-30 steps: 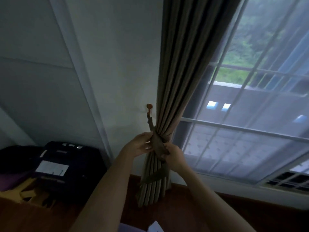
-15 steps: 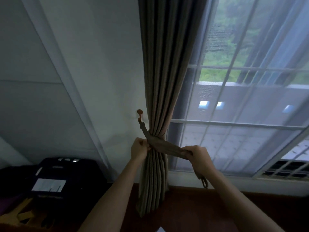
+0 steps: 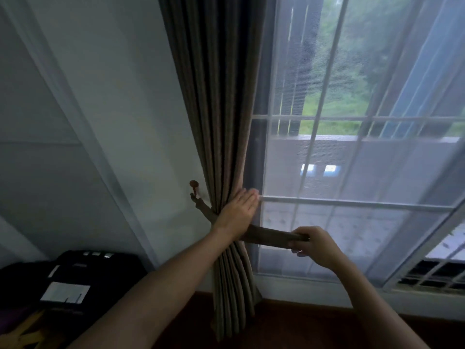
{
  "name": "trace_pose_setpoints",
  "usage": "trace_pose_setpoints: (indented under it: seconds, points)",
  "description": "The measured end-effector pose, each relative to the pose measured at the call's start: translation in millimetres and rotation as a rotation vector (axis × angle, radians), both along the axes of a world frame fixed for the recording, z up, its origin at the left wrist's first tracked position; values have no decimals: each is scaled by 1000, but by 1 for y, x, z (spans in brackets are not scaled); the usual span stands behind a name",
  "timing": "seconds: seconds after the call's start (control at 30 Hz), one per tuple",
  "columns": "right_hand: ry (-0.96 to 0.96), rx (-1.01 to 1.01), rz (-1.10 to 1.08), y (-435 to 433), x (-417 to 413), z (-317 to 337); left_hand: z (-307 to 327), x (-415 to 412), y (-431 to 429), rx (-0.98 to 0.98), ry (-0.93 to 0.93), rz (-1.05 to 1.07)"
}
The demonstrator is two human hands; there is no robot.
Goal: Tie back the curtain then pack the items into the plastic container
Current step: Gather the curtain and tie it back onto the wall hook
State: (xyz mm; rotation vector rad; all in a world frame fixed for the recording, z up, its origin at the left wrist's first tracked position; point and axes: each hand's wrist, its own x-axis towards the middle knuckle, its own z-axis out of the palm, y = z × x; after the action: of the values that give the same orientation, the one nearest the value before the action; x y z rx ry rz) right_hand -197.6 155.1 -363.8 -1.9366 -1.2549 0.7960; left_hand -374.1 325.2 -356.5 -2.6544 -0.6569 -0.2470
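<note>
The pleated brown fabric curtain [image 3: 216, 122] hangs gathered against the white wall [image 3: 130, 96], beside the window with white bars [image 3: 352, 202]. The left hand [image 3: 236, 212] lies flat on the folds with its fingers straight and together, gripping nothing, the forearm reaching up from lower left. The right hand [image 3: 314, 245], fist curled, pinches the free end of the brown fabric tieback band [image 3: 269, 235], stretched taut to the right. The band's other end hangs on the small round brown wall hook [image 3: 194, 184].
</note>
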Motion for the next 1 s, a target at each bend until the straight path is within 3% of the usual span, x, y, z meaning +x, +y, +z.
trace_pose_setpoints:
  seconds: [0.13, 0.3, 0.37, 0.4, 0.47, 0.6, 0.67, 0.73, 0.9, 1.0]
  points:
    - [445, 113, -181, 3, 23, -15, -1, 0, 11, 73, 144, 209]
    - [1361, 360, -376, 55, -1, -45, -4, -24, 10, 7, 124, 271]
    - [1490, 352, -459, 85, -22, -52, -7, -41, 16, 15, 105, 291]
    - [1467, 306, -498, 100, -33, -53, -8, -51, 18, 21, 101, 302]
    - [1244, 198, -467, 126, -55, -53, -9, -72, 22, 41, 86, 315]
    - [714, 132, -108, 165, -98, -40, -7, -117, 38, 133, 16, 311]
    - [546, 153, 43, 188, -120, -30, -6, -133, 46, 197, 11, 304]
    - [481, 191, 73, 200, -132, -23, -5, -141, 47, 230, 27, 289]
    - [560, 195, 49, 242, -152, -30, -4, -171, 57, 275, 51, 299]
    - [434, 189, 44, 261, -162, -41, -5, -180, 61, 300, 73, 292]
